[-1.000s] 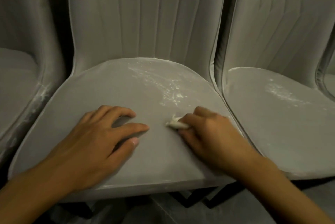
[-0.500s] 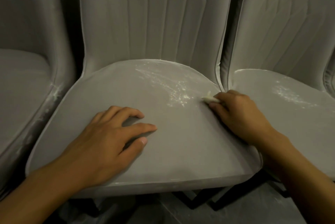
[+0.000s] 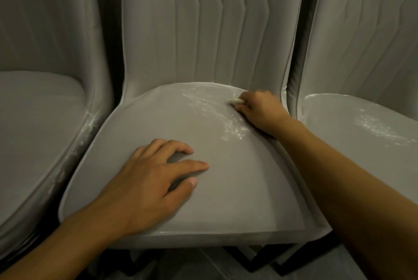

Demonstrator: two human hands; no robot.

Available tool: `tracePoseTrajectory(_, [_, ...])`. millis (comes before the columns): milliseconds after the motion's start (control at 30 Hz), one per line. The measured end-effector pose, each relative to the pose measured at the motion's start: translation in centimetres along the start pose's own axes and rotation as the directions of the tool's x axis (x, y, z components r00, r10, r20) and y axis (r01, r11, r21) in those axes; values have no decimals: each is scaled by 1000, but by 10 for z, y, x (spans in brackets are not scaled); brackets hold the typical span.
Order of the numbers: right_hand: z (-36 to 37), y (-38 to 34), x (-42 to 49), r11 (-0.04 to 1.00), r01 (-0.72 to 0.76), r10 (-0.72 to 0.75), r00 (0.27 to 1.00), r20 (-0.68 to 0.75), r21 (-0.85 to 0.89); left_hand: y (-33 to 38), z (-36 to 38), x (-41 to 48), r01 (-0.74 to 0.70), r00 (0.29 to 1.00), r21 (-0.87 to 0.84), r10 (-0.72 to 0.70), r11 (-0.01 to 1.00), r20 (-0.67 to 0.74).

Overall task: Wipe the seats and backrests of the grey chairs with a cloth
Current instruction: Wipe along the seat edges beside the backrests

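Three smooth grey chairs (image 3: 210, 30), backs ribbed, seats rounded. Right hand (image 3: 262, 110) pinching a small white cloth (image 3: 235, 100) at middle seat's (image 3: 237, 189) rear, powdery streaks (image 3: 210, 107) just beside; left hand (image 3: 149, 180) spread flat, nearer.

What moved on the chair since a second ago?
The right hand, still pinching the white cloth, slid across the seat from its middle to its back right corner, by the backrest. The left hand stayed resting on the seat, and the white dust streaks stayed too.
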State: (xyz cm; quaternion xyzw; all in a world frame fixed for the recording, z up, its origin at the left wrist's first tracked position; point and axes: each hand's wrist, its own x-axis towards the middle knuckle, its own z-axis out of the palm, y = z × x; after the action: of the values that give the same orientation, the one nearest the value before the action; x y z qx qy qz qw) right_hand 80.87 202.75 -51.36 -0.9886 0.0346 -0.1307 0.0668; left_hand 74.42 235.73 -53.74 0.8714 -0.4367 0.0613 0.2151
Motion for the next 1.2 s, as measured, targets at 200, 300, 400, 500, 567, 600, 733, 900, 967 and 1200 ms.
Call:
tracePoseTrajectory(200, [-20, -57, -64, 853, 453, -483, 873, 67, 260, 3, 1, -1, -22, 999, 32, 23, 999, -31])
tracePoseTrajectory(300, [-34, -52, -81, 813, 457, -527, 841, 122, 361, 1, 1, 0, -20, 999, 24, 21, 1000, -34])
tracePoseTrajectory(400, [-37, -24, -60, 895, 369, -404, 909, 103, 250, 0, 1, 0, -16, 999, 1, 16, 1000, -31])
tracePoseTrajectory(500, [-21, 6, -26, 980, 116, -123, 992, 32, 161, -1, 0, 1, -10, 999, -35, 8, 999, -46])
tracePoseTrajectory(567, [-9, 10, -10, 991, -13, 16, 1000, -16, 132, -2, -1, 0, -10, 999, -51, 8, 999, -49])
tracePoseTrajectory(600, [-3, 7, -4, 996, -2, 4, 1000, -23, 86, -2, -1, 0, -10, 999, -57, 7, 998, -51])
tracePoseTrajectory(733, [-6, -46, -21, 942, 329, -332, 943, 33, 67, -3, 1, 2, 8, 992, -111, -22, 994, -125])
tracePoseTrajectory(900, [-28, -100, -100, 799, 515, -565, 820, 92, 312, -9, 5, 4, 121, 953, -247, -182, 961, -243])
tracePoseTrajectory(967, [-37, -104, -117, 775, 489, -583, 798, 154, 400, -9, 6, 4, 124, 960, -218, -172, 968, -219])
tracePoseTrajectory(1200, [-35, -47, -71, 944, 330, -329, 942, 60, -9, -4, 3, 3, 96, 975, -175, -128, 980, -181])
